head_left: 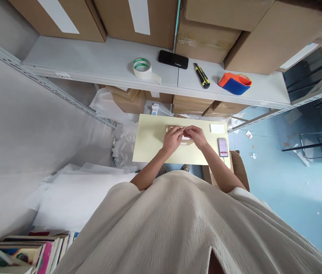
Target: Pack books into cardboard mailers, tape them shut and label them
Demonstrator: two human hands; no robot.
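A small brown cardboard box (190,142) lies on the pale yellow table (149,141), with a white patch on its front side. Over its top, my left hand (172,140) and my right hand (196,136) meet, fingertips almost touching. Both hands are closed in a pinch. Whatever sits between the fingers is too small to make out. My hands cover much of the box's upper face.
On the shelf above are a tape roll (142,68), a black case-like object (172,59), a yellow-black utility knife (201,75) and an orange-blue tape dispenser (235,83). A phone (223,147) and a white card (217,128) lie at the table's right.
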